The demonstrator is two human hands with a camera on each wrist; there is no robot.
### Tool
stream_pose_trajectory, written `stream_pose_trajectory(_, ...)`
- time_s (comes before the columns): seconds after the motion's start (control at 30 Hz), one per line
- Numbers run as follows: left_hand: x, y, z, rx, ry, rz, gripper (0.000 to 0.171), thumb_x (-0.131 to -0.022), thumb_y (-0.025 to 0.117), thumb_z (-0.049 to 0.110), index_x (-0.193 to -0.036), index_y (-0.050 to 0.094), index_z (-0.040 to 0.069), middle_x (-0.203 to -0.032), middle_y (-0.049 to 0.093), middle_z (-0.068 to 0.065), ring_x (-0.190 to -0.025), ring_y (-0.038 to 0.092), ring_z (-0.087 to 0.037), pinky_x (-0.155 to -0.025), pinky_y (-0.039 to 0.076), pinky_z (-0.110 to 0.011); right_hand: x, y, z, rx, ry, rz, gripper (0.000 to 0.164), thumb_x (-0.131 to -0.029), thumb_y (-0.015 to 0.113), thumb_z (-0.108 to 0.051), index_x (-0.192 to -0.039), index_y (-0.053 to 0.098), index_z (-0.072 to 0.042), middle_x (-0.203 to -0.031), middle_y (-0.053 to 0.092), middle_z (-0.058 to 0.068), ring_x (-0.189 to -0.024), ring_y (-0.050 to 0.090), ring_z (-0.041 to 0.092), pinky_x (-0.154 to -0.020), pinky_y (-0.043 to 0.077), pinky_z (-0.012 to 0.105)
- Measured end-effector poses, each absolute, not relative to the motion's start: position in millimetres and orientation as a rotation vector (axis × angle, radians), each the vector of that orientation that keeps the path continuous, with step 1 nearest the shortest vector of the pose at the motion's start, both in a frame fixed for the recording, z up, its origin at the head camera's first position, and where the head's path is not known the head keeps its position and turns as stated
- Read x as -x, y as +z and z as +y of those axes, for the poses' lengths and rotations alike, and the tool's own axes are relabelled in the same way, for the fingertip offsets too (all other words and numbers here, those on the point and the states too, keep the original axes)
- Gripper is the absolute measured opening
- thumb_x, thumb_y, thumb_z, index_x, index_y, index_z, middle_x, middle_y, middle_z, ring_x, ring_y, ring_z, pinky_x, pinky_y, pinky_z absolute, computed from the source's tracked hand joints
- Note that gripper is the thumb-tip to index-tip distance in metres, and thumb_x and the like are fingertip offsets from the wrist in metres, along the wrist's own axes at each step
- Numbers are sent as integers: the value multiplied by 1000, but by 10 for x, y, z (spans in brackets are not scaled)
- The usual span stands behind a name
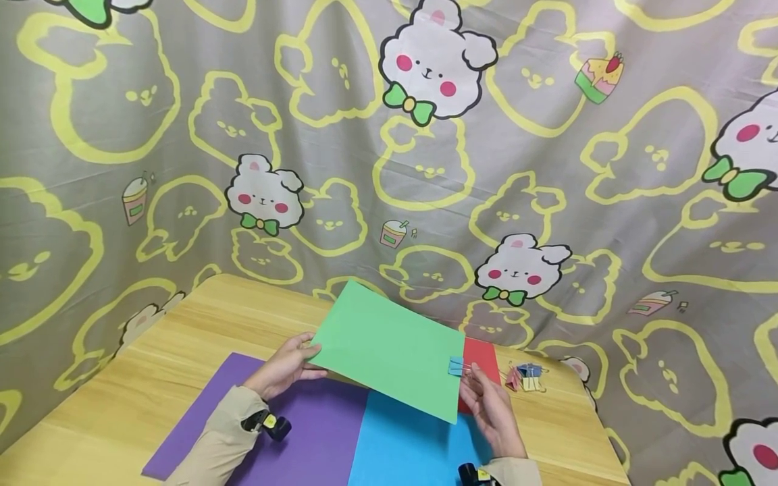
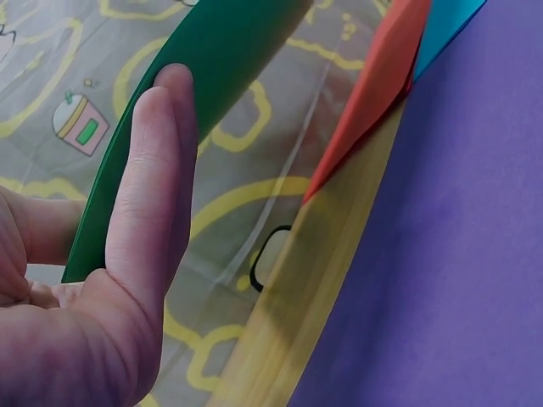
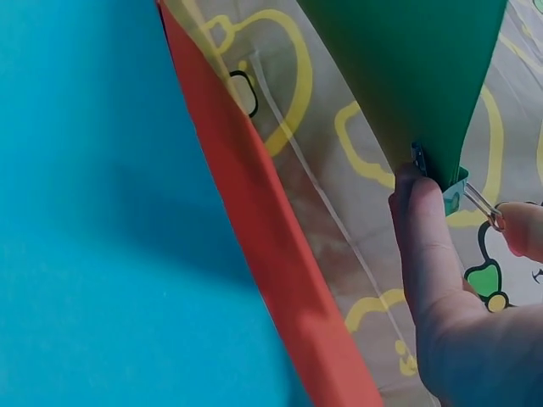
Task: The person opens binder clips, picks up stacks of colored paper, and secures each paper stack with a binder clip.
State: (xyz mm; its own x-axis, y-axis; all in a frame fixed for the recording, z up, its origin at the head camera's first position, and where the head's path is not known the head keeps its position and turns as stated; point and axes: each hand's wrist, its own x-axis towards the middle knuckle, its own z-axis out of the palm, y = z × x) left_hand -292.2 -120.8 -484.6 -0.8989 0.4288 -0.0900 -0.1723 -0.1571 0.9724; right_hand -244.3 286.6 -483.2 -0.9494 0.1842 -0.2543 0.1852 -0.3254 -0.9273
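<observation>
A green sheet of paper or card (image 1: 389,344) is held up tilted above the table, between both hands. My left hand (image 1: 288,368) grips its left edge, thumb on the near face and straight fingers (image 2: 148,195) flat behind it. A light blue binder clip (image 1: 456,366) is clamped on the sheet's right edge. My right hand (image 1: 491,405) pinches this clip; in the right wrist view the thumb (image 3: 522,229) touches one wire handle, and the fingers lie on the other side. Below the green sheet are purple (image 1: 304,432), blue (image 1: 401,439) and red (image 1: 481,361) sheets.
Several binder clips (image 1: 529,378), pink, blue and yellow, lie in a small pile at the right on the wooden table (image 1: 97,412). A grey curtain (image 1: 340,148) with cartoon bears hangs right behind the table. Each wrist wears a small black camera (image 1: 276,426).
</observation>
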Motion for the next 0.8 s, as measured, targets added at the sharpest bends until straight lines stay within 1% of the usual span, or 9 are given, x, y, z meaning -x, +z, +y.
stream_pose_trajectory(0.17, 2924, -4844, -1211, -285, 2113, 1719, 49, -107, 38, 16, -145, 21, -8, -107, 68, -1, -95, 71, -18, -90, 59, -38, 2449, -4833, 2868, -483, -2514, 1814, 26, -96, 63, -37, -103, 67, -12, -89, 70, -3, -86, 72, 7, -83, 60, 22)
stream_pose_trajectory(0.3, 2930, -4839, -1217, -281, 2120, 1728, 48, -107, 38, 16, -145, 22, -8, -107, 69, -1, -95, 72, -18, -90, 60, -37, 2457, -4829, 2864, -478, -2516, 1792, 27, -96, 63, -39, -103, 68, -13, -89, 72, -4, -86, 73, 8, -82, 60, 23)
stream_pose_trajectory(0.4, 2930, -4835, -1216, -285, 2121, 1730, 48, -107, 38, 16, -145, 22, -8, -107, 69, -1, -94, 72, -18, -90, 60, -37, 2454, -4828, 2858, -459, -2507, 1790, 35, -96, 61, -41, -111, 64, -9, -91, 72, -3, -87, 73, 10, -82, 61, 26)
stream_pose_trajectory(0.5, 2928, -4835, -1211, -290, 2122, 1721, 48, -107, 37, 16, -146, 21, -8, -107, 68, -1, -94, 71, -17, -90, 60, -37, 2449, -4831, 2855, -428, -2487, 1793, 53, -97, 58, -44, -128, 53, -1, -96, 71, -1, -90, 73, 12, -83, 61, 28)
stream_pose_trajectory(0.63, 2930, -4845, -1204, -277, 2140, 1696, 48, -107, 37, 14, -147, 21, -8, -108, 67, -1, -94, 71, -15, -90, 60, -35, 2449, -4829, 2852, -370, -2470, 1754, 74, -98, 53, -49, -146, 32, 4, -103, 69, 0, -94, 73, 14, -85, 61, 31)
stream_pose_trajectory(0.73, 2931, -4853, -1202, -263, 2158, 1681, 49, -107, 37, 14, -147, 21, -8, -108, 66, -1, -93, 71, -15, -89, 60, -34, 2448, -4821, 2845, -325, -2457, 1722, 80, -100, 50, -50, -152, 22, 4, -107, 69, 1, -96, 72, 16, -86, 61, 32)
stream_pose_trajectory(0.8, 2930, -4858, -1204, -263, 2163, 1679, 50, -107, 38, 15, -148, 20, -8, -109, 66, -2, -94, 71, -15, -89, 60, -33, 2443, -4820, 2836, -296, -2438, 1724, 81, -101, 49, -50, -155, 15, 1, -110, 67, 3, -97, 72, 16, -87, 61, 32)
